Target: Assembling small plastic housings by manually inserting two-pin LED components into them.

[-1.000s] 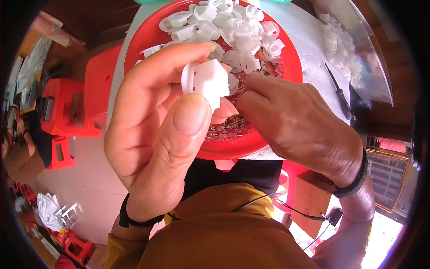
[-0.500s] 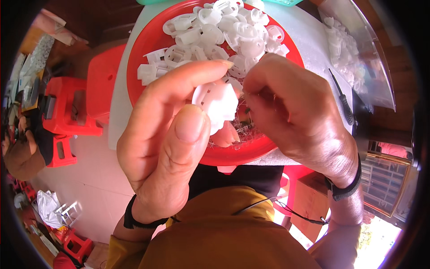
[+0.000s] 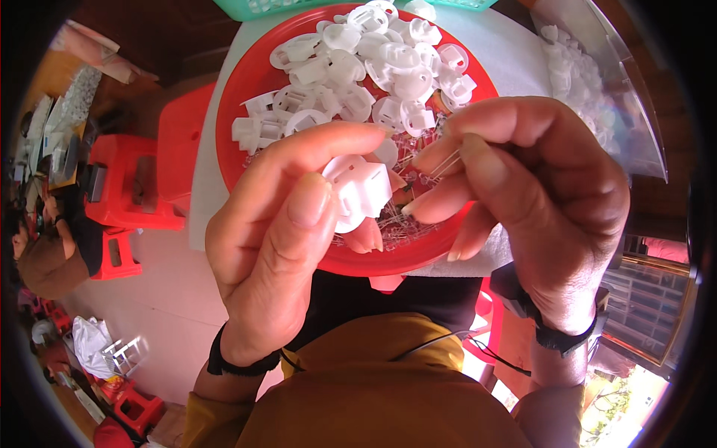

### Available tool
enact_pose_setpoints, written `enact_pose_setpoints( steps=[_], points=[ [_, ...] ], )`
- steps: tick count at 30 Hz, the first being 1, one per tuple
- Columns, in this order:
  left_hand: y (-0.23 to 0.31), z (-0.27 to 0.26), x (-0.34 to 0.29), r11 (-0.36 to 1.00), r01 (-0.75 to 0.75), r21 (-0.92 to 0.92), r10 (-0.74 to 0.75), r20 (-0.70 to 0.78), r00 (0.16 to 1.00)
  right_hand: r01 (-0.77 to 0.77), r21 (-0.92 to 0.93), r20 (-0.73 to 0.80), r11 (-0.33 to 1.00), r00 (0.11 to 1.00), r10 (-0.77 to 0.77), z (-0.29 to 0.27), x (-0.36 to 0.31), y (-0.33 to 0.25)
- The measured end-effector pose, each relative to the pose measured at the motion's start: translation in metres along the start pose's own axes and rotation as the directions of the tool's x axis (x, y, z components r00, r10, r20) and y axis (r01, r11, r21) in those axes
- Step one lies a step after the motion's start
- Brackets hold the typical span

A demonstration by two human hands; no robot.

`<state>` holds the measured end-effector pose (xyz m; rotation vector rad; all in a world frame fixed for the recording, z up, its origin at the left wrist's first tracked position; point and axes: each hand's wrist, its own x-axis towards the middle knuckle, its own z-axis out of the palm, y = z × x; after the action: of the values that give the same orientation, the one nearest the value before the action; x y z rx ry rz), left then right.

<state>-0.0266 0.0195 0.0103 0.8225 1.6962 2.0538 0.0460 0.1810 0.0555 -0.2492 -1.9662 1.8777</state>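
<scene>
My left hand (image 3: 272, 231) is closed around a white plastic housing (image 3: 360, 190), gripping it between thumb and fingers. The housing has a round slotted flange and a blocky raised part facing right. Just to its right, my right hand (image 3: 549, 187) pinches an LED (image 3: 448, 161) between thumb and forefinger; its thin metal legs show, while its head is mostly hidden by the fingertips. The other right fingers are loosely curled. Under both hands lies a round red tray (image 3: 230, 104) heaped with similar white housings (image 3: 403, 63). Loose clear LEDs (image 3: 399, 228) lie in its near part.
A pale table (image 3: 515, 60) bears the tray, with a teal basket (image 3: 261, 7) at its far edge. A clear bin of white parts (image 3: 582, 82) stands to the right. Red stools (image 3: 123, 179) are on the left, where another person (image 3: 56, 254) sits.
My right hand has turned and moved right, away from the housing, bringing the thin legs in its pinch into view. My left hand keeps hold of the housing, slightly lower.
</scene>
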Motion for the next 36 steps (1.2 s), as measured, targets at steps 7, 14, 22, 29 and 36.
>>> enact_pose_setpoints(
  steps=[7,14,22,29,36],
  points=[
    [-0.005,0.003,0.002,0.999,-0.013,-0.045,0.014,0.033,0.999,0.015,0.097,0.029,0.995,0.999,-0.017,0.006,-0.008,0.006],
    [0.001,0.009,0.002,0.994,0.052,-0.101,-0.057,-0.054,0.997,0.037,0.081,0.146,0.996,0.988,-0.048,-0.001,-0.011,0.017],
    [0.002,0.009,0.003,0.981,0.132,-0.139,-0.140,-0.051,0.989,0.359,-0.219,0.203,0.907,0.926,-0.317,-0.005,-0.015,0.021],
    [0.006,0.005,0.006,0.962,0.232,-0.146,-0.228,0.040,0.973,0.496,-0.248,0.276,0.832,0.860,-0.429,-0.002,-0.015,0.023],
    [0.012,0.013,0.009,0.948,0.319,-0.023,-0.319,-0.035,0.947,0.524,-0.253,0.255,0.813,0.847,-0.466,-0.002,-0.015,0.029]
  ],
)
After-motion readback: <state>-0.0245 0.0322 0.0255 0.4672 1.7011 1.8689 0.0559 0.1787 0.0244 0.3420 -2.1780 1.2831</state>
